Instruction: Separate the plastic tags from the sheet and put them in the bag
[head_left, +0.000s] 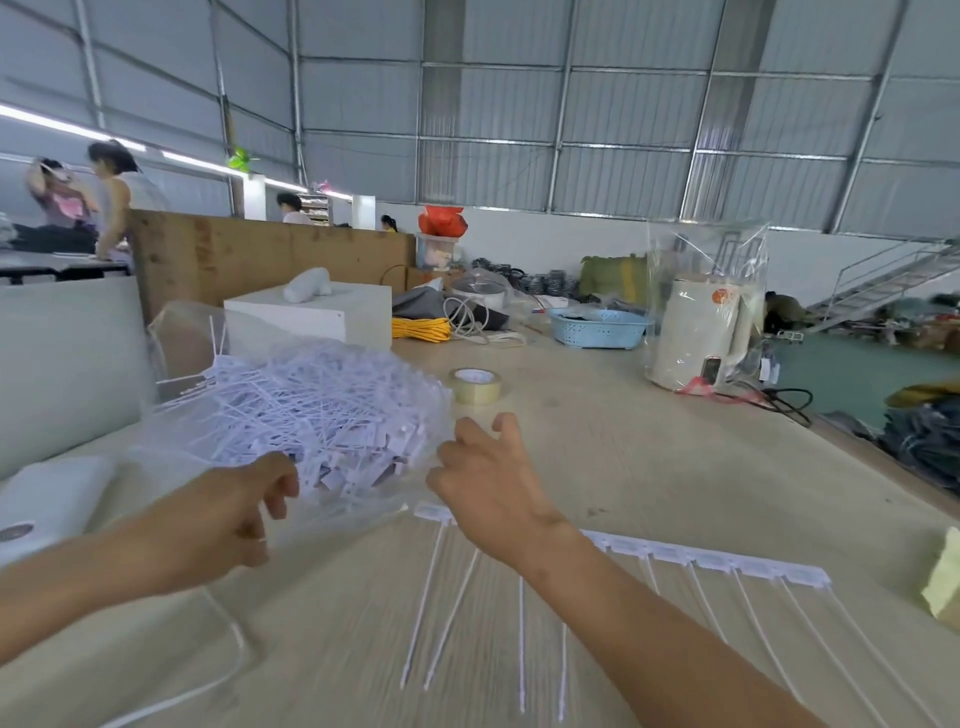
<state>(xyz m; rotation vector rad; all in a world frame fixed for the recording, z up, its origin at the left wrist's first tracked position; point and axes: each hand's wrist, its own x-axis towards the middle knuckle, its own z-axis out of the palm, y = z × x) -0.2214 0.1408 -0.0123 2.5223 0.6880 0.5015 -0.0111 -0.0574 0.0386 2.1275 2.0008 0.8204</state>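
Beside bag (311, 405) mouth, both hands.

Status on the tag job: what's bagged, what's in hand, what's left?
Done: the clear bag already holds a big pile of loose white tags. In hand: both hands are at the bag's mouth, left hand and right hand; blur hides whether either has a grip on a tag. Left: a strip of joined tags lies on the table, unseparated.

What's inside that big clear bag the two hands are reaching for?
The clear bag is stuffed with a tangled heap of loose white plastic tags, flat heads and thin tails. What lies at the bottom is covered by the pile and the left hand.
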